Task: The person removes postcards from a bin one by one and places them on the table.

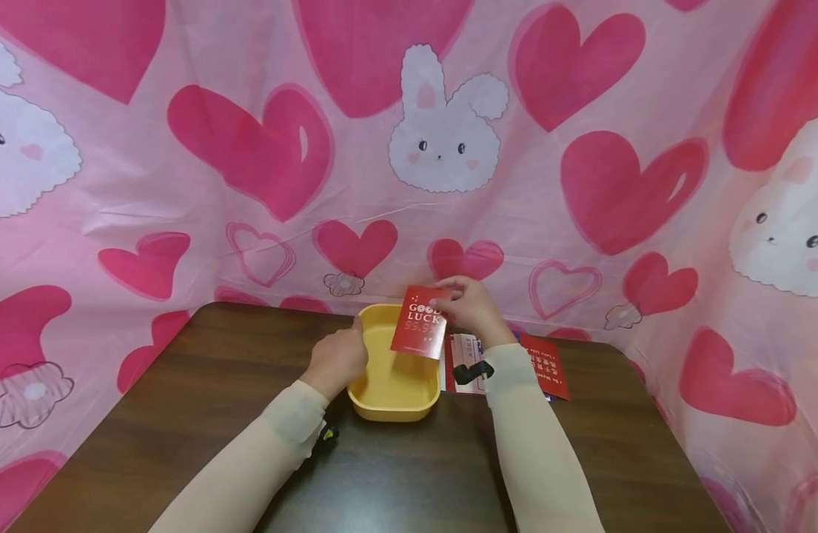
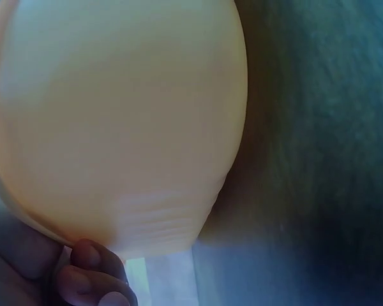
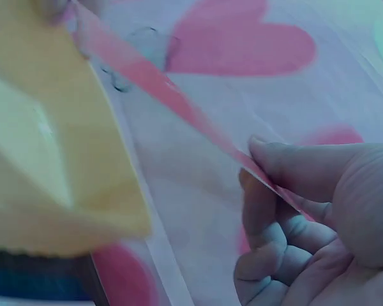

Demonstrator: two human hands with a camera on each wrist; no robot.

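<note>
A yellow plastic bin with rounded corners sits on the table. At its left side, my left hand grips the rim, and its curled fingertips show at the edge in the left wrist view. My right hand pinches a red card printed "GOOD LUCK" between thumb and fingers. The card is tilted and held over the bin's right part, covering some of the opening. In the right wrist view the red card appears nearly edge-on, reaching from the thumb toward the bin.
Right of the bin, partly behind my right forearm, lie a red-and-white printed card and another red card with white lettering. A pink cloth with hearts and rabbits hangs behind the dark wooden table.
</note>
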